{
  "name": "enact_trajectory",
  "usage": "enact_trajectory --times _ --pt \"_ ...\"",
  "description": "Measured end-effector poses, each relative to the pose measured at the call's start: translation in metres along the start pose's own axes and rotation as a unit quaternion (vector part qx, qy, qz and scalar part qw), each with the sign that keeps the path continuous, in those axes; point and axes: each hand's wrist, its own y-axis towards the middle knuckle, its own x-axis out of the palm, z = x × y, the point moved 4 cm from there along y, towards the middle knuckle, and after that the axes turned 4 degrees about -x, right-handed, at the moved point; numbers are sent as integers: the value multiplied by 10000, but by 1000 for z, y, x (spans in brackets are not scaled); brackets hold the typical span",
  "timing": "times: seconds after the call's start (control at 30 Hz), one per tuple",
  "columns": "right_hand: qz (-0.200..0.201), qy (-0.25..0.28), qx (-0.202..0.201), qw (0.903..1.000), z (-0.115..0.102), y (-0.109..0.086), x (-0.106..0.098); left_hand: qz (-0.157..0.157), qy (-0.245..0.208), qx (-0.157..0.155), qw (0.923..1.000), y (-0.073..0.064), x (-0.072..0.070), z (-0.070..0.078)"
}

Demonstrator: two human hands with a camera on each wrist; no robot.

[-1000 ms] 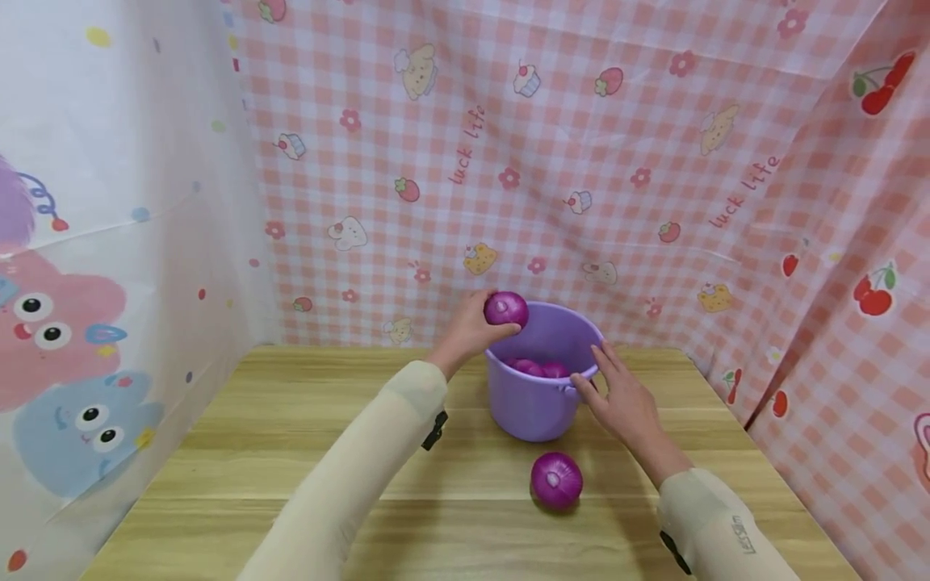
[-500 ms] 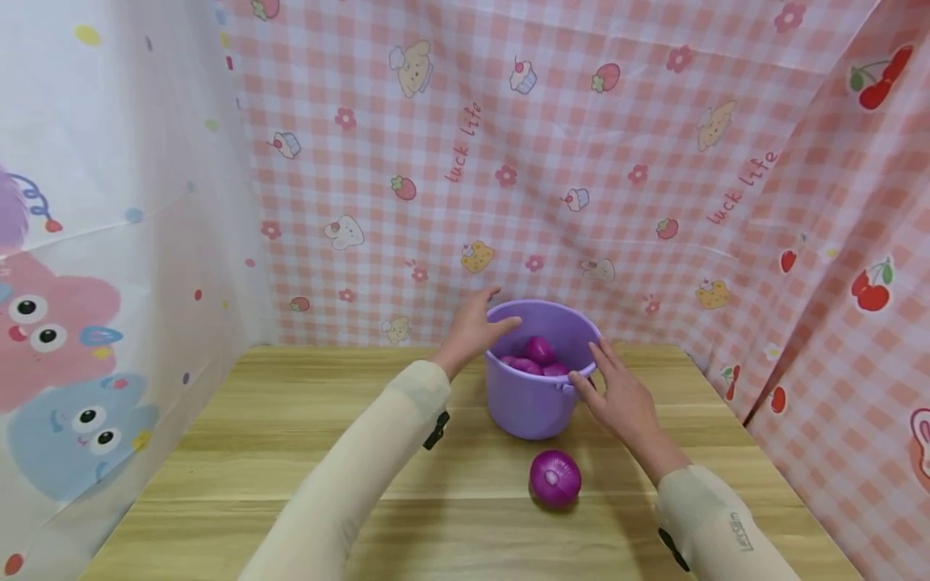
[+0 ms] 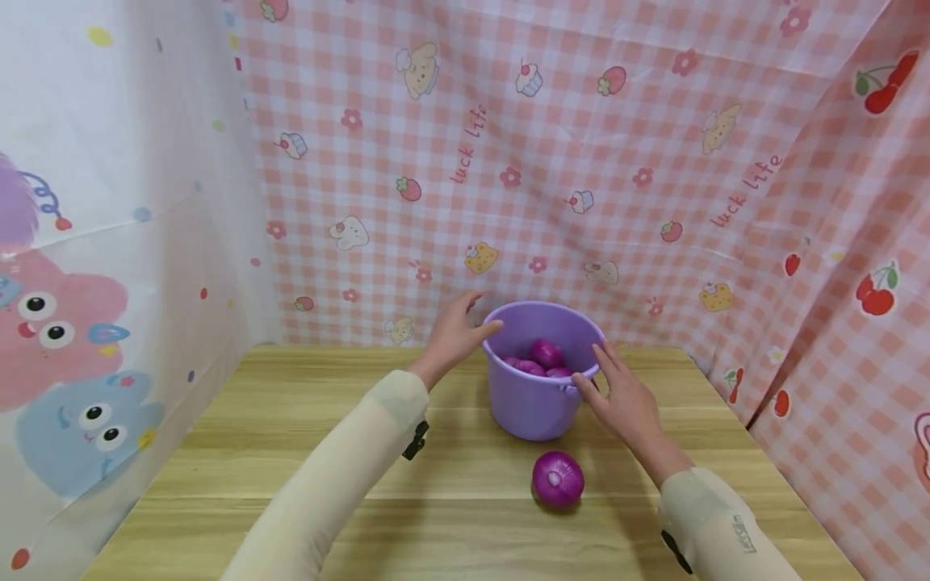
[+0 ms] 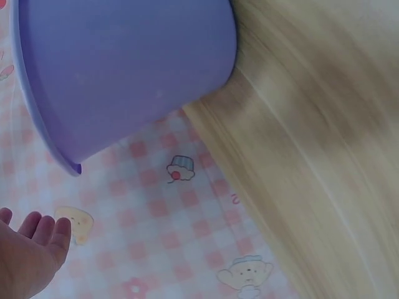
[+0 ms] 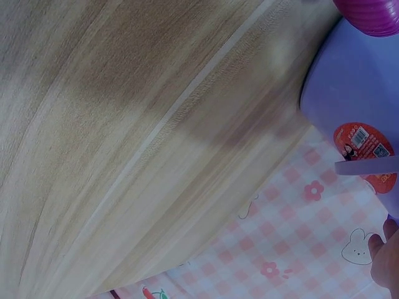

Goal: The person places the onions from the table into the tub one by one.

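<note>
A purple bucket [image 3: 534, 411] stands upright on the wooden table with several red onions [image 3: 546, 353] inside. My left hand [image 3: 452, 332] is just left of its rim, holding nothing, thumb and fingers spread. In the left wrist view, that hand's fingers [image 4: 47, 233] show apart from the bucket [image 4: 131, 68]. My right hand [image 3: 626, 403] rests on the right side of the rim, its extended thumb and fingers touching it. One more red onion [image 3: 558, 480] lies on the table in front of the bucket. The right wrist view shows only part of the right hand [image 5: 388, 261].
The wooden table [image 3: 327, 420] reaches back to a pink checked cloth [image 3: 407, 226]. A white cartoon-print cloth [image 3: 182, 266] hangs at the left. The bucket's handle [image 5: 368, 165] and a red label [image 5: 358, 140] show in the right wrist view.
My left hand released a red onion into the bucket, where it lies on the others. Since then the hand has drawn back left from the rim. The right hand stays on the rim.
</note>
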Motion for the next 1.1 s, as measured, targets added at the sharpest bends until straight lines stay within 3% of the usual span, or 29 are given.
enact_trajectory --times 0.4,0.77,1.1 --pt "28 -4 -46 10000 1 0 0 124 -475 -315 9983 -22 -11 -24" --pt "60 4 -49 10000 -1 0 0 182 -689 -438 9965 -53 -20 -59" --pt "44 -27 -32 10000 -1 0 0 82 -662 -494 9966 -78 -3 -79"
